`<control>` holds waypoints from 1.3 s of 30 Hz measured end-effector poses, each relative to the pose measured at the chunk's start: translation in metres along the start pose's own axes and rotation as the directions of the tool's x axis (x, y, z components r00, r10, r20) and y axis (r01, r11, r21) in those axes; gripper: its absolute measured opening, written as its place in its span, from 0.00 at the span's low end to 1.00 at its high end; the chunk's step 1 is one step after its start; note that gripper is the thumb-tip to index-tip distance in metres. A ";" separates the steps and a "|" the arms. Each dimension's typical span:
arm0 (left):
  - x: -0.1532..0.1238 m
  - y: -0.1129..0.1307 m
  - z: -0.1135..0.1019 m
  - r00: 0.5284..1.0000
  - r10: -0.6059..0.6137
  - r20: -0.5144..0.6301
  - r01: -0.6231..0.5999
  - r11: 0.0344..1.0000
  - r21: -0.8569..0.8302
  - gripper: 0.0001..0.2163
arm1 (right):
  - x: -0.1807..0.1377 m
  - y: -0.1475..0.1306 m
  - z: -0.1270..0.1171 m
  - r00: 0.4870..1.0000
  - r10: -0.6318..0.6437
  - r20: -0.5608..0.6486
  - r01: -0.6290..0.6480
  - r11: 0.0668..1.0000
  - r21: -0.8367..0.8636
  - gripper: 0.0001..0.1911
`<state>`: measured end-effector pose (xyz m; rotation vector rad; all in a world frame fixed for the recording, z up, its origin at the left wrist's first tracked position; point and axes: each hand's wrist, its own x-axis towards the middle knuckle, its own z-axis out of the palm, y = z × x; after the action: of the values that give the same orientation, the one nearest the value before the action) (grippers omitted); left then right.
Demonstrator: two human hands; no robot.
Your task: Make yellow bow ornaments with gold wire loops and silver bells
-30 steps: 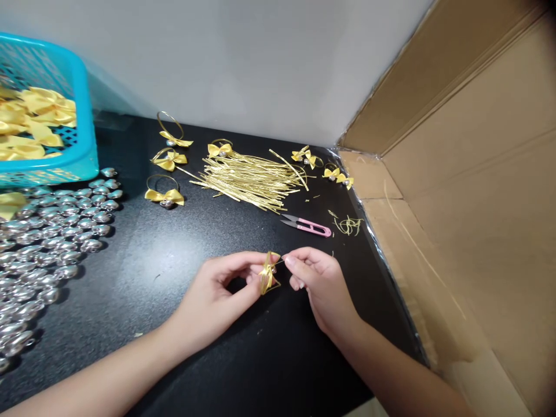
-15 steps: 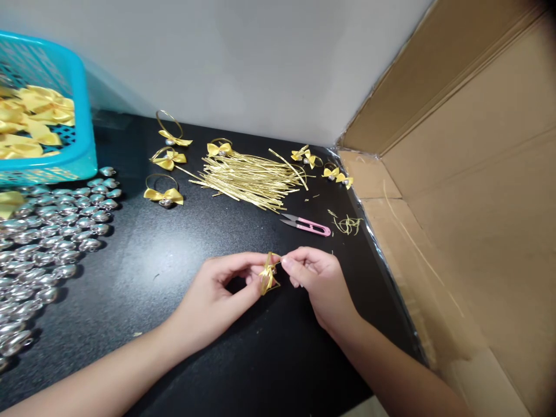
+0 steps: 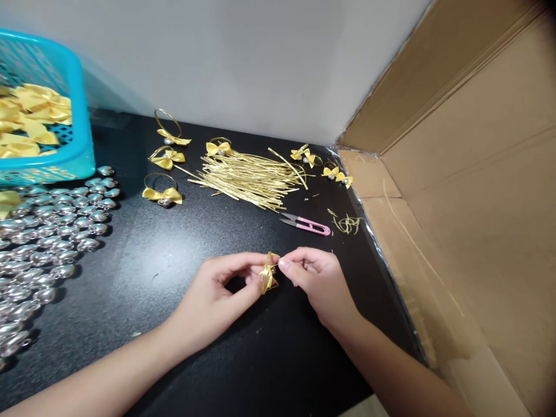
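Low on the black counter (image 3: 174, 272), toward six o'clock, the left hand (image 3: 212, 295) pinches a yellow bow (image 3: 267, 278) and the right hand (image 3: 319, 281) nips its gold wire (image 3: 276, 264). It looks mid-tying, which calls for fine, steady fingers. Pink snips (image 3: 306, 224) lie at one o'clock.

Head-worn camera looks forward and down, close above the table (image 3: 174, 289).

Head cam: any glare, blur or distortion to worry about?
Head view: soft, even light, faint shadows under the left hand and right hand; yellow bow in their grip is sharp; diffuse sheen on the black table; silver charms glint; wide-angle warp curves the table's edge by the cardboard box; top right corner vignetted dark.
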<state>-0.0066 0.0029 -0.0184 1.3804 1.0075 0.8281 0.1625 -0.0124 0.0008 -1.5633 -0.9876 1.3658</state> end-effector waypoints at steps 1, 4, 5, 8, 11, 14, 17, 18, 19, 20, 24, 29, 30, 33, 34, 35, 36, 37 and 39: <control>0.001 0.000 0.000 1.000 -0.002 -0.001 0.002 1.000 -0.001 0.09 | -0.001 0.001 0.000 1.000 -0.009 -0.014 0.009 1.000 -0.019 0.07; 0.002 0.000 0.001 1.000 -0.009 -0.005 0.009 1.000 -0.004 0.10 | -0.003 0.003 0.003 0.994 -0.079 -0.072 0.074 0.995 -0.072 0.05; 0.002 0.001 0.001 1.000 -0.009 -0.005 0.009 1.000 -0.004 0.10 | -0.003 0.004 0.003 0.991 -0.103 -0.089 0.096 0.992 -0.079 0.05; 0.001 0.001 0.001 1.000 -0.003 -0.001 0.003 1.000 0.005 0.10 | -0.003 0.006 0.005 0.985 -0.131 -0.109 0.123 0.989 -0.079 0.04; 0.000 0.000 0.001 1.000 0.008 0.002 -0.008 1.000 0.019 0.10 | -0.003 0.005 0.006 0.986 -0.124 -0.111 0.115 0.990 -0.079 0.05; -0.001 -0.002 0.002 1.000 0.005 -0.007 -0.004 1.000 0.015 0.10 | -0.004 0.004 0.006 0.981 -0.170 -0.096 0.159 0.981 -0.112 0.06; -0.001 -0.003 0.002 1.000 -0.006 -0.017 0.006 1.000 0.002 0.11 | -0.007 0.003 0.007 0.957 -0.284 -0.050 0.269 0.942 -0.201 0.07; 0.000 -0.003 0.002 1.000 -0.002 -0.015 0.002 1.000 -0.002 0.10 | -0.008 0.003 0.007 0.945 -0.325 -0.039 0.308 0.923 -0.231 0.07; 0.000 -0.002 0.002 1.000 0.005 -0.011 -0.005 1.000 -0.002 0.10 | -0.009 0.003 0.008 0.933 -0.359 -0.031 0.339 0.904 -0.260 0.06; 0.000 -0.003 0.002 1.000 0.016 -0.009 -0.016 1.000 -0.001 0.10 | -0.010 0.003 0.008 0.922 -0.387 -0.027 0.364 0.887 -0.285 0.05; -0.001 -0.004 0.002 1.000 0.028 -0.013 -0.028 0.999 0.023 0.10 | -0.010 0.004 0.008 0.893 -0.450 -0.012 0.415 0.833 -0.365 0.06; -0.002 -0.004 0.004 0.999 0.022 -0.039 -0.020 0.999 0.051 0.10 | -0.011 0.008 0.007 0.858 -0.513 0.034 0.465 0.746 -0.476 0.08; -0.001 -0.003 0.004 0.999 0.028 -0.046 -0.026 0.998 0.049 0.10 | -0.012 0.008 0.007 0.853 -0.519 0.053 0.475 0.729 -0.494 0.08; -0.001 -0.002 0.004 0.997 0.047 -0.059 -0.045 0.998 0.039 0.10 | -0.013 0.009 0.007 0.836 -0.537 0.115 0.516 0.696 -0.500 0.07; -0.001 -0.003 0.004 0.997 0.051 -0.058 -0.049 0.998 0.037 0.09 | -0.013 0.009 0.007 0.830 -0.544 0.127 0.528 0.690 -0.496 0.07; -0.001 -0.003 0.004 0.997 0.053 -0.057 -0.051 0.998 0.039 0.09 | -0.013 0.009 0.007 0.824 -0.550 0.136 0.538 0.684 -0.494 0.08; -0.001 -0.003 0.003 0.997 0.054 -0.056 -0.051 0.998 0.042 0.09 | -0.013 0.008 0.007 0.818 -0.556 0.145 0.548 0.677 -0.492 0.08; -0.002 -0.004 0.003 0.997 0.053 -0.055 -0.051 0.998 0.046 0.09 | -0.012 0.008 0.006 0.814 -0.560 0.156 0.555 0.669 -0.494 0.08; -0.002 -0.005 0.003 0.997 0.052 -0.058 -0.049 0.998 0.049 0.09 | -0.011 0.009 0.005 0.804 -0.566 0.182 0.571 0.649 -0.504 0.08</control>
<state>-0.0053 -0.0006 -0.0238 1.4339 1.0476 0.8915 0.1563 -0.0257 -0.0038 -1.4200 -1.8064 0.6618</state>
